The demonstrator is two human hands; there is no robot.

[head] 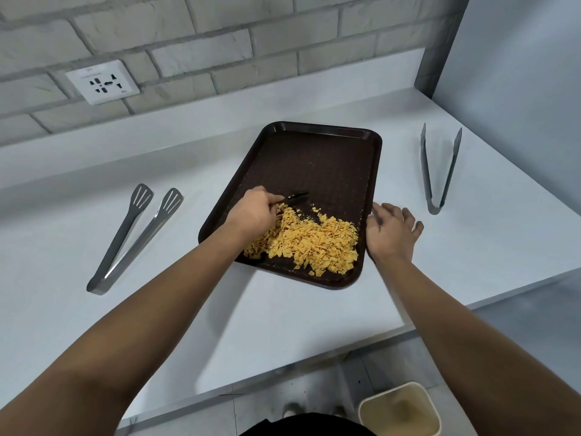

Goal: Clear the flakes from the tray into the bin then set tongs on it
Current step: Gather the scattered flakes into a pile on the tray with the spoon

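Head view, left hand (pixel 254 212): we see its fingers curled around a small black tool (pixel 297 198) that lies over the flakes.
Right hand (pixel 391 229): fingers relaxed and spread, it touches the right rim of the tray.
Flakes (pixel 309 242): a yellow heap in the near part of the dark brown tray (pixel 317 158).
Tongs: 1 slotted pair (pixel 135 237) left of the tray, 1 plain pair (pixel 440 169) right, both on the white counter (pixel 283 322).
Bin (pixel 401 410): on the floor, below the counter edge.

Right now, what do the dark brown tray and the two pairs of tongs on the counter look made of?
Dark brown rectangular tray: probably moulded plastic, matte, finely textured. Slotted grey tongs on the left and slim grey tongs on the right: likely stainless steel, brushed, with a dull sheen.
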